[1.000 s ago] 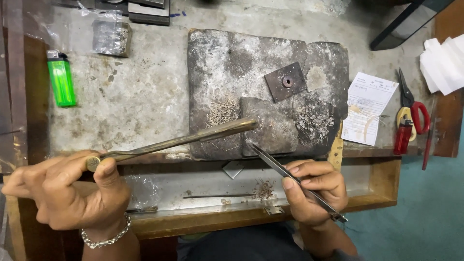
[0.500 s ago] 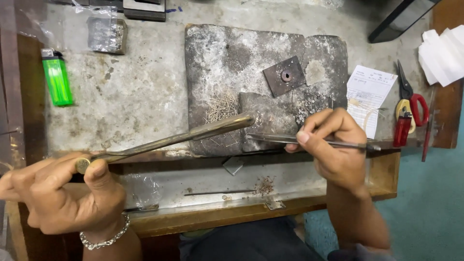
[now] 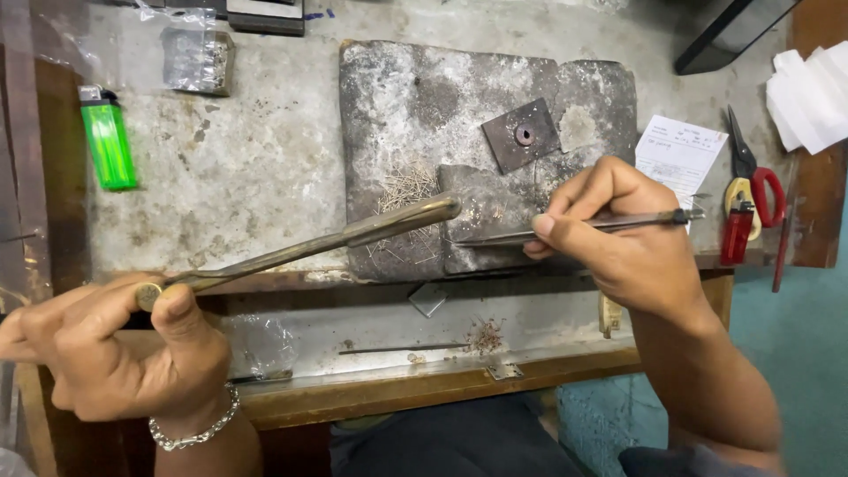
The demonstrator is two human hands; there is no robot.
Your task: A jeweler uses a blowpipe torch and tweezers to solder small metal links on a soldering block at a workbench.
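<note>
Holding a long brass blowpipe [image 3: 327, 243], the left hand [image 3: 115, 353] is closed around its near end, thumb pressed over the top; the curved tip hangs just above the charred soldering block [image 3: 415, 106], at that block's front edge. The right hand [image 3: 618, 238] pinches a pair of slim steel tweezers [image 3: 565, 230] between thumb and fingers, the points lying low against a smaller grey slab [image 3: 495, 212] that rests on the block. A scatter of short fine wire pieces [image 3: 406, 190] lies on the block beside the pipe tip, just left of the tweezer points. These pieces look very light, stiff and easily flicked away; judged from their size, they are best taken one at a time at mid-length with the tweezer tips, under gentle pressure. Whether the points hold one now cannot be told. A square dark plate with a central ring [image 3: 523, 134] sits on the block behind the slab. Left of the block, well apart, lies a green lighter [image 3: 108, 141]; right of it, a paper slip [image 3: 680, 155] and red-handled scissors [image 3: 751, 190].
</note>
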